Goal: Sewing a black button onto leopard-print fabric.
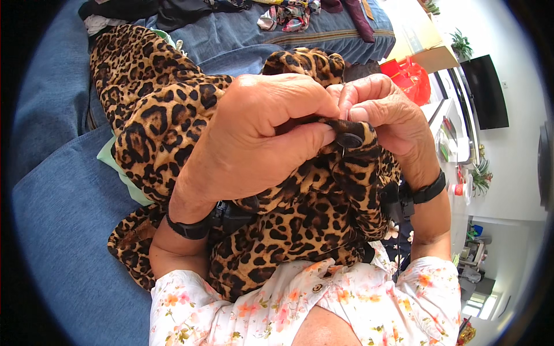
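A leopard-print garment lies bunched across my lap. With thumb and forefinger, my left hand pinches a dark-edged fold of it. Just right of that thumb sits a dark round button on the cloth. My right hand holds a thin, shiny sewing needle between thumb and fingertips, close above the fold. The fingertips of both hands almost meet there, and part of the needle is hidden. Another dark button shows on the cloth below my left hand.
Blue denim-like fabric covers the seat on the left, with a pale green cloth under the garment. Several clothes lie at the top. A red plastic bag, a cardboard box and a television are to the right.
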The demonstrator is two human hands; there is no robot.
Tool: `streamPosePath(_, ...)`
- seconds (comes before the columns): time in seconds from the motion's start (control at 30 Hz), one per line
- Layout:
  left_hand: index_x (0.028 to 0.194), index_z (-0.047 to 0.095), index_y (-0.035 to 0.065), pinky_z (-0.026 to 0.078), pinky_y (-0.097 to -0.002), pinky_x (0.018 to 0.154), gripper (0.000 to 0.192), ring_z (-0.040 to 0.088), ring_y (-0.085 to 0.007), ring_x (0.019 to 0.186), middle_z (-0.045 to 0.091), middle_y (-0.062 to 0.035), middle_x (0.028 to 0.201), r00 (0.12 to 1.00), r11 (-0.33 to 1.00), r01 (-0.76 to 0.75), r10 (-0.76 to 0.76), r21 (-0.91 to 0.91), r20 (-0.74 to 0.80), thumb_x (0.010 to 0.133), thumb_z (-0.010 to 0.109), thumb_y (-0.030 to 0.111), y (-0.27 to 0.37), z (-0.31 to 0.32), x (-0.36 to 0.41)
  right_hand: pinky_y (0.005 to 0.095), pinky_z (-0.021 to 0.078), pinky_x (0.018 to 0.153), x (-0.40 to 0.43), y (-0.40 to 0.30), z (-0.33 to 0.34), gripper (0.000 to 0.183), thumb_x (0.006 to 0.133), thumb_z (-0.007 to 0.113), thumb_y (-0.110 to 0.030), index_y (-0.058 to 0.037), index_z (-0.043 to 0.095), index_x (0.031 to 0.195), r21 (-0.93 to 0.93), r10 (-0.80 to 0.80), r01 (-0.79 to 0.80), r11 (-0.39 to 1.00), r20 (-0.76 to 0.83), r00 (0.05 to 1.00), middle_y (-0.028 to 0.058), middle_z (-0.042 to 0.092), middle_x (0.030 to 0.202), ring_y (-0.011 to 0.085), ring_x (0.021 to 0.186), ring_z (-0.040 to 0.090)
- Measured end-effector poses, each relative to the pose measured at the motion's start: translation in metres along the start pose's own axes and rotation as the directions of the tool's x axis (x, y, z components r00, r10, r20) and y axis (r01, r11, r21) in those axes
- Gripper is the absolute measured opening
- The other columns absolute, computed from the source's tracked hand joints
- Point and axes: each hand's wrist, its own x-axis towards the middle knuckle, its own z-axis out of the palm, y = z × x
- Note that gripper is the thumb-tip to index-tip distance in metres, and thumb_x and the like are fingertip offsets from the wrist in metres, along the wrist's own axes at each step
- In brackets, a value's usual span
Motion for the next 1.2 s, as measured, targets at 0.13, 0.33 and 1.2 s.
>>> streamPosePath(0.13, 0.082, 0.063, -0.0046, 0.041, -0.0213, 0.054, 0.015, 0.055, -0.0104, 0.061, 0.059, -0.0055, 0.070, 0.999, 0.999, -0.018, 0.017, 0.046, 0.028, 0.068, 0.069, -0.003, 0.001, 0.000, 0.001, 0.0169, 0.0382, 0.063, 0.002, -0.004, 0.005, 0.013, 0.074, 0.070, -0.010, -0.0004, 0.065, 0.082, -0.034, -0.033, 0.034, 0.999, 0.040, 0.999, -0.0020, 0.058, 0.074, 0.0049, 0.066, 0.051)
streamPosePath(0.33, 0.085, 0.062, -0.0058, 0.039, -0.0185, 0.053, 0.014, 0.052, -0.0056, 0.060, 0.058, -0.0025, 0.071, 0.994, 0.990, 0.110, -0.108, -0.092, 0.027, 0.071, 0.064, -0.004, 0.000, 0.000, -0.001, 0.0178, 0.0408, 0.065, 0.003, -0.005, 0.010, 0.011, 0.076, 0.066, -0.010, -0.0003, 0.064, 0.081, 0.016, 0.014, -0.014, 1.000, 0.007, 1.000, -0.0008, 0.060, 0.074, 0.0057, 0.067, 0.054)
streamPosePath(1.2, 0.086, 0.064, -0.0047, 0.039, -0.0141, 0.055, 0.016, 0.052, -0.0020, 0.061, 0.061, -0.0007, 0.073, 0.844, 0.713, 0.523, -0.510, -0.468, 0.165, 0.073, 0.066, 0.005, -0.005, 0.000, 0.003, 0.0333, 0.0492, 0.080, 0.019, 0.008, -0.004, 0.013, 0.085, 0.057, -0.012, 0.0001, 0.060, 0.082, 0.416, -0.085, 0.222, 0.882, -0.323, 0.943, 0.0089, 0.062, 0.081, 0.0220, 0.083, 0.060)
